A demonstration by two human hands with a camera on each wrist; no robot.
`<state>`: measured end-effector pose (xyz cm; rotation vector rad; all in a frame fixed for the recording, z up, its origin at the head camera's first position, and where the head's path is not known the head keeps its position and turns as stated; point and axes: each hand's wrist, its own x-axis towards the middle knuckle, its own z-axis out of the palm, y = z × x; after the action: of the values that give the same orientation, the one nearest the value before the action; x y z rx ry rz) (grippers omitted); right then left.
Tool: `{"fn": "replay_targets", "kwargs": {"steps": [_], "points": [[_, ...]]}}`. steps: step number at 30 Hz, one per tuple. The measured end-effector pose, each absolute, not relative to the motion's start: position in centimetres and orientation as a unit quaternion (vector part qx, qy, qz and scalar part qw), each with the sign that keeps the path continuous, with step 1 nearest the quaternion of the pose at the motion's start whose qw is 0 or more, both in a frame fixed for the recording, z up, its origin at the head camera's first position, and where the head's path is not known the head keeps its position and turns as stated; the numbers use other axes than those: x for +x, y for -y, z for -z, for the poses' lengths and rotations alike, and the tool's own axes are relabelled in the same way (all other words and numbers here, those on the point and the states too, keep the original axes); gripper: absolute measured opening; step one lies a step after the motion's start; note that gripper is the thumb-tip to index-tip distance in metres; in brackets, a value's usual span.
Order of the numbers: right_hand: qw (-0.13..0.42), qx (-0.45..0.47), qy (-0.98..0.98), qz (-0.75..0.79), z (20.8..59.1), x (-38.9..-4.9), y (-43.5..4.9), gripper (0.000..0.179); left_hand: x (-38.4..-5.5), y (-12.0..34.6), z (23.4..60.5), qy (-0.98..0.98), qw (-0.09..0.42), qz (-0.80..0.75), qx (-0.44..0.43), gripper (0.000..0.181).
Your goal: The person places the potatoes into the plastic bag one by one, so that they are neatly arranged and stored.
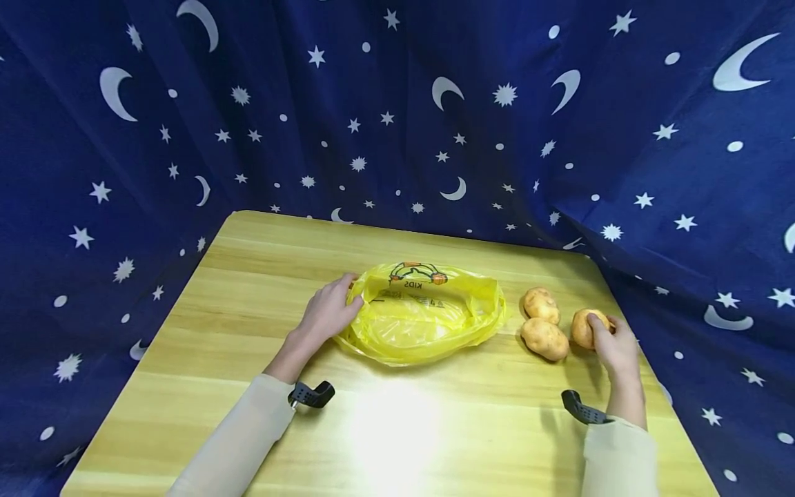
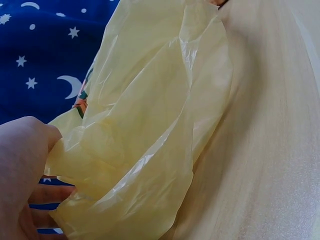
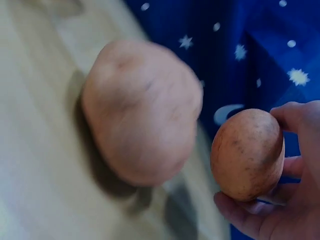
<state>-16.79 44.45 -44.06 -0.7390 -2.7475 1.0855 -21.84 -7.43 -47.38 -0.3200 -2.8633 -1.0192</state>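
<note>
A yellow plastic bag [image 1: 410, 317] with dark print lies on the table, its mouth spread toward the camera. My left hand [image 1: 329, 308] pinches the bag's left edge between thumb and fingers; in the left wrist view the thin film of the bag [image 2: 135, 130] fills the middle. At the right, my right hand [image 1: 617, 348] grips a potato [image 1: 582, 328], fingers and thumb round its side. The right wrist view shows this held potato [image 3: 247, 155] beside a larger-looking, nearer potato [image 3: 142, 112] on the table. Two potatoes lie left of that hand, a rear one [image 1: 541, 305] and a front one [image 1: 544, 339], close together.
The light wooden table [image 1: 248, 276] has rounded far corners. A dark blue curtain [image 1: 397, 138] with moons and stars hangs behind it and along both sides. Bright glare lies on the tabletop near the front middle. A black strap device sits on each wrist.
</note>
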Motion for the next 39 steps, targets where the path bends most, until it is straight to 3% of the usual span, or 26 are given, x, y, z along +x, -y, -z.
{"fn": "replay_targets", "kwargs": {"steps": [8,22,39], "points": [[0.049,-0.234,0.906,-0.349,41.3,-17.3,-43.0,0.077,-21.8,7.4,47.1,0.936,0.042,0.333,-0.107,0.052],[0.064,-0.129,0.92,-0.365,37.0,-19.7,-34.2,0.072,-22.0,7.2,47.0,0.934,0.039,0.339,-0.108,0.05],[0.025,-0.007,0.935,-0.353,36.6,-21.6,-22.7,0.071,-21.8,7.2,46.9,0.935,0.049,0.333,-0.113,0.049]]}}
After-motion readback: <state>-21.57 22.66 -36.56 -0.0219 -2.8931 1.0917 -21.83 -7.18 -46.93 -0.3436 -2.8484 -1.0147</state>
